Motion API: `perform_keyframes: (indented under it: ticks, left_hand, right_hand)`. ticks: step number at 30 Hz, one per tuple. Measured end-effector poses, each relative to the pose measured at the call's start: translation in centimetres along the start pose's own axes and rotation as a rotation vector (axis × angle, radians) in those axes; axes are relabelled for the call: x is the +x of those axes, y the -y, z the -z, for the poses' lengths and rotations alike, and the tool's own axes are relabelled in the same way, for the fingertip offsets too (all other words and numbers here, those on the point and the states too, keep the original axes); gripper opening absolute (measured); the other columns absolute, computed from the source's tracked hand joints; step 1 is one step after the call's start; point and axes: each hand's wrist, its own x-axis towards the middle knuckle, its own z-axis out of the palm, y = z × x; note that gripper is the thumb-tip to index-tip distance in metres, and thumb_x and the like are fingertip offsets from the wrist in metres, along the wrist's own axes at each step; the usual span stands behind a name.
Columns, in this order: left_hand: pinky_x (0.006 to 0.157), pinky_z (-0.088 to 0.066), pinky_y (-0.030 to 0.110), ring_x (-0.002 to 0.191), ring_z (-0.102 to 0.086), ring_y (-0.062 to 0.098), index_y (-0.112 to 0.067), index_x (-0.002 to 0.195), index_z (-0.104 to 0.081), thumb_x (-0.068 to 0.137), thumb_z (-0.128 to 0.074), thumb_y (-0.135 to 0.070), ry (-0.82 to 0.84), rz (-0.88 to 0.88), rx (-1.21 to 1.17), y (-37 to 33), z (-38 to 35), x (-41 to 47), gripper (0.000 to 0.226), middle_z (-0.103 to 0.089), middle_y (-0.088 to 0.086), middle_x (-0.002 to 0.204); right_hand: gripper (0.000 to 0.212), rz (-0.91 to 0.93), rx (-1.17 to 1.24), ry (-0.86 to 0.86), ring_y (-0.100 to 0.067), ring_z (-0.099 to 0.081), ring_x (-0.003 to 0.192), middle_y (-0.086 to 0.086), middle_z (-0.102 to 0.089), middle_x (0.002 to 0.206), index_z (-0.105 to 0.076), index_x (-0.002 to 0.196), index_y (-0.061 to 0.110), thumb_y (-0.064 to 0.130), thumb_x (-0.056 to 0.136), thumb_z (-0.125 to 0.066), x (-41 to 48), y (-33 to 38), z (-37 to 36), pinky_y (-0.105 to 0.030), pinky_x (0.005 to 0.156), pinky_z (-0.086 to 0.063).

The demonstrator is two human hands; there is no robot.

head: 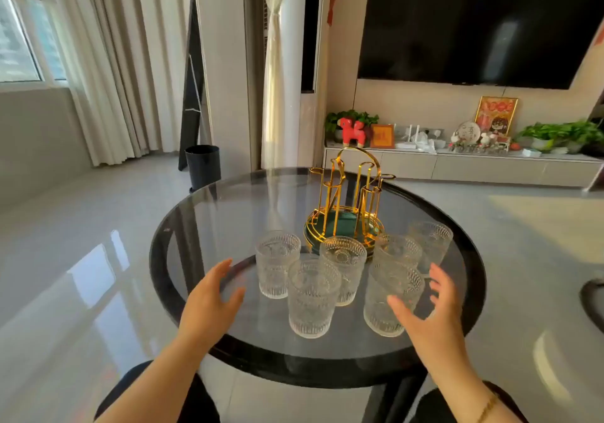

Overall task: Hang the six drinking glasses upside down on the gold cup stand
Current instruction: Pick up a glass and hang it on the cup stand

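Note:
Several ribbed clear drinking glasses stand upright, mouths up, on a round glass table point(228, 213). The nearest ones are a front middle glass point(312, 298) and a front right glass point(390, 298); others stand behind, such as the left glass point(277, 264) and the far right glass point(429, 242). Behind them the gold cup stand point(351, 200) on its green base holds nothing. My left hand point(209, 301) hovers open left of the glasses. My right hand point(428, 311) is open, fingers spread beside the front right glass, not gripping it.
The table has a black rim point(157, 259) and its front edge is close to my knees. A black bin point(203, 166) stands on the floor beyond the table. A low cabinet with ornaments and plants point(457, 161) runs along the far wall under a dark screen.

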Motion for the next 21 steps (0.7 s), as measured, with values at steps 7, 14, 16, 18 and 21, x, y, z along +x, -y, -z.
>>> perform_keyframes:
  ticks: [7,14,16,18,21]
  left_hand:
    - [0.113,-0.025,0.042,0.133,-0.033,0.025,-0.021,0.137,-0.022,0.085,-0.046,-0.044,0.183,0.034,0.334,1.6,-1.6,1.0,0.062,-0.033,0.005,0.147]
    - [0.117,-0.003,0.038,0.142,-0.007,0.016,-0.025,0.138,-0.018,0.089,-0.025,-0.052,0.314,-0.029,0.605,2.0,-2.0,1.9,0.057,-0.014,-0.001,0.154]
    - [0.117,-0.002,0.038,0.142,-0.006,0.016,-0.026,0.138,-0.020,0.089,-0.026,-0.051,0.331,-0.010,0.578,2.0,-1.8,1.9,0.055,-0.014,-0.001,0.154]
    - [0.116,-0.006,0.038,0.141,-0.013,0.017,-0.025,0.135,-0.027,0.091,-0.032,-0.045,0.332,0.001,0.514,1.8,-1.4,2.0,0.049,-0.020,-0.001,0.152]
    - [0.109,-0.030,0.039,0.126,-0.040,0.025,-0.018,0.127,-0.042,0.091,-0.042,-0.029,0.265,0.083,0.285,1.4,-0.5,2.2,0.037,-0.041,0.006,0.141]
  right_hand:
    - [0.099,-0.133,0.037,0.054,-0.025,-0.032,0.129,-0.006,-0.029,0.144,-0.013,0.137,0.024,0.019,0.061,-0.077,-0.1,-3.0,-2.5,-0.039,0.101,-0.034]
    - [0.100,-0.153,-0.162,0.008,-0.030,-0.049,0.117,-0.009,-0.048,0.133,-0.021,0.133,0.018,0.035,0.054,-0.080,0.1,-4.4,-3.7,-0.037,0.089,-0.046]
    - [0.094,-0.153,-0.185,-0.016,-0.031,-0.053,0.110,-0.009,-0.052,0.127,-0.027,0.128,0.017,0.037,0.053,-0.080,0.1,-4.4,-3.8,-0.036,0.083,-0.048]
    - [0.090,-0.175,-0.179,-0.017,-0.031,-0.055,0.106,-0.010,-0.054,0.122,-0.030,0.124,0.016,0.036,0.053,-0.081,0.2,-4.3,-3.8,-0.034,0.078,-0.048]
    - [0.086,-0.220,-0.147,-0.011,-0.032,-0.055,0.103,-0.009,-0.055,0.118,-0.031,0.121,0.017,0.033,0.054,-0.081,0.3,-4.3,-3.7,-0.032,0.075,-0.045]
